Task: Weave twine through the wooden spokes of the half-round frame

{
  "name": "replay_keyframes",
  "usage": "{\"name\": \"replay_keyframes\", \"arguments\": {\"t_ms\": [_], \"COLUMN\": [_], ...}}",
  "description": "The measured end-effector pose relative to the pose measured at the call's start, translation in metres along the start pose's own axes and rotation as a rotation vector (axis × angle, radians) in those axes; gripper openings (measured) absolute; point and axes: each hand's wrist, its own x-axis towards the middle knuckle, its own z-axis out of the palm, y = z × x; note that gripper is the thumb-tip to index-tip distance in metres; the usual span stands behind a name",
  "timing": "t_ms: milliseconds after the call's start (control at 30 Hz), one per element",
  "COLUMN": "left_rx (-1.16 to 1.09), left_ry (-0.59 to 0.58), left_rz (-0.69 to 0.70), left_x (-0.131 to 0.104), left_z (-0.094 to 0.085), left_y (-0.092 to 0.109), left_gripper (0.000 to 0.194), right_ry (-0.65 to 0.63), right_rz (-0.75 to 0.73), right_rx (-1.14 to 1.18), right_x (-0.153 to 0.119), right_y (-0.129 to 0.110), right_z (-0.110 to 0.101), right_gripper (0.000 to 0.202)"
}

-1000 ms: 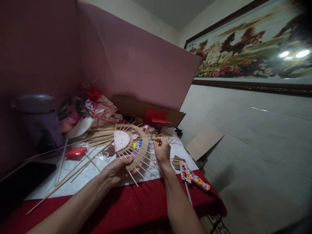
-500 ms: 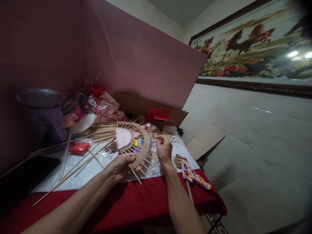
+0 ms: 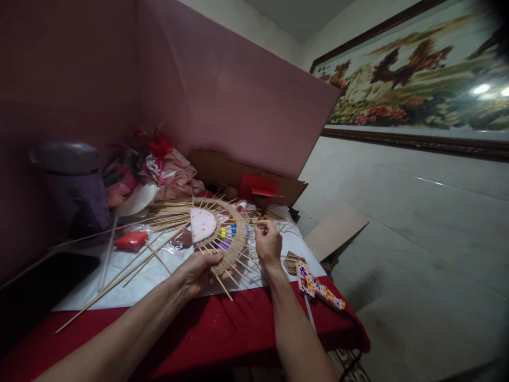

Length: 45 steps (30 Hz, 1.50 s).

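Woven half-ring (image 3: 240, 234) held over the white sheet (image 3: 137, 286), left hand (image 3: 200, 271) pinching its lower rim, right hand (image 3: 269, 245) fingertips together by the sticks (image 3: 242, 263), any catch unclear: steady rim, light pull should spare thin ends!

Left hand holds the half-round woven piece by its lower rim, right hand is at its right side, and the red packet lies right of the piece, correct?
Not quite: the head view shows the red packet left of the woven piece. The left hand does hold its lower rim, and the right hand is at its right side.
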Motion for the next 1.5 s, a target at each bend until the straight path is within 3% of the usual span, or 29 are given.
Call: {"name": "replay_keyframes", "arguments": {"t_ms": [500,667,1033,1500], "left_rx": [0.045,0.170,0.230,0.033], "left_ry": [-0.031,-0.065,-0.044,0.010], "left_rz": [-0.077,-0.136,-0.116,-0.086], "left_x": [-0.0044,-0.0066,-0.0042,-0.0049], "left_z": [-0.0034,-0.0051,-0.0074,-0.0033], "left_y": [0.0005,0.0012,-0.0011,-0.0008], "left_gripper": [0.010,0.011,0.008,0.022], "right_ry": [0.007,0.031,0.040,0.057], "right_rz": [0.020,0.035,0.062,0.043], "right_rx": [-0.024,-0.026,-0.035,-0.045], "right_x": [0.0002,0.0018,0.0039,0.0042], "right_y": [0.0001,0.0025,0.0036,0.0023], "right_z": [-0.0021,-0.0017,-0.0034,-0.0039], "right_gripper": [0.015,0.016,0.014,0.016]}}
